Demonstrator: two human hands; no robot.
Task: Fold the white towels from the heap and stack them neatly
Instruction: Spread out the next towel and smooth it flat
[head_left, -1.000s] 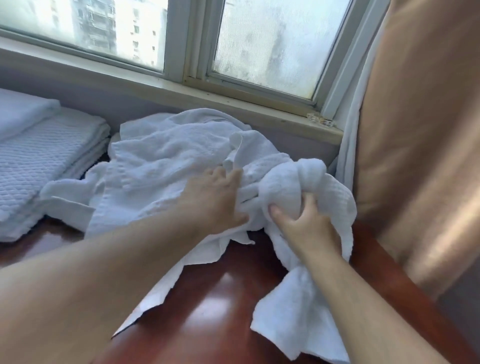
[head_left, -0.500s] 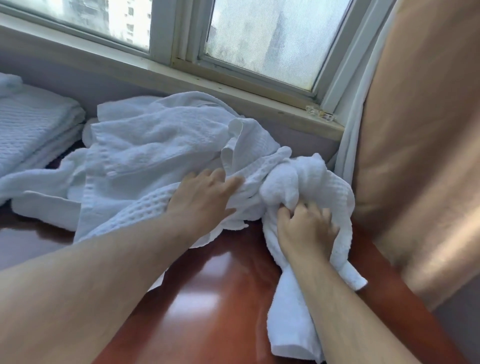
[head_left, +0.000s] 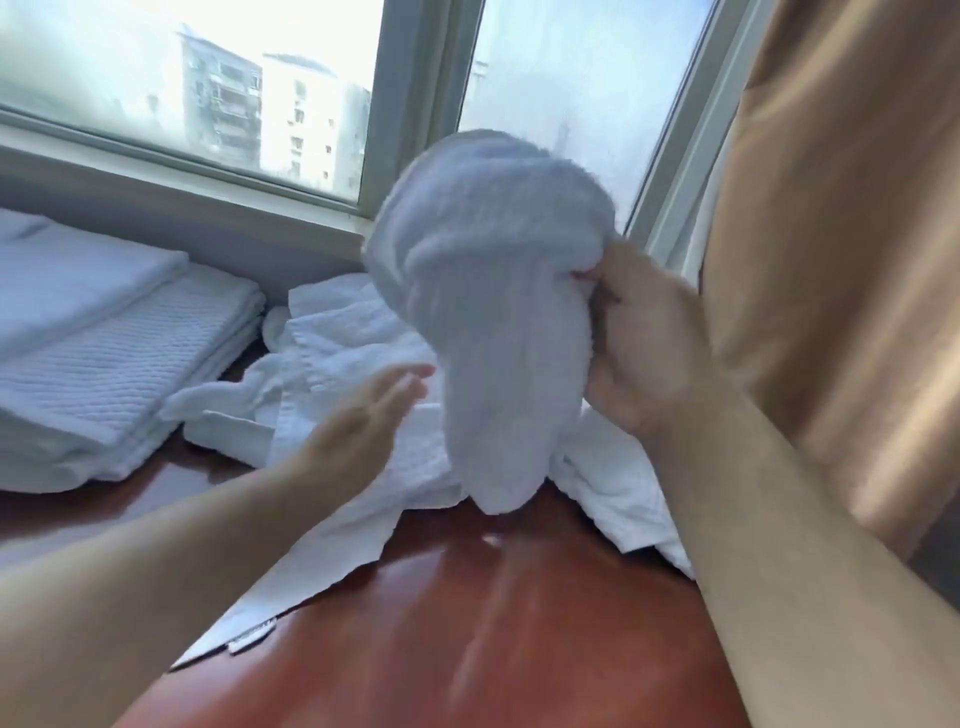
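1. your right hand (head_left: 644, 338) grips a bunched white towel (head_left: 493, 312), with the fingers curled into the cloth at its right edge.
2. the towel hangs in the air above the heap. its long axis runs close to upright: a rounded bulge sits on top in front of the window (head_left: 561, 78), and a narrower tail points down toward the table (head_left: 519, 623).
3. your left hand (head_left: 363, 426) is spread flat, fingers straight and close together, just beside the towel's lower left side. motion blur hides whether the fingertips touch the cloth.
4. the heap (head_left: 353, 332) lies crumpled on the table under and behind both hands, below the window sill. one flap spreads toward you across the glossy red-brown wood.
5. a stack of folded towels (head_left: 104, 353) sits on the table at far left, near the heap.
6. a tan curtain (head_left: 841, 260) hangs at the right, behind your right forearm.
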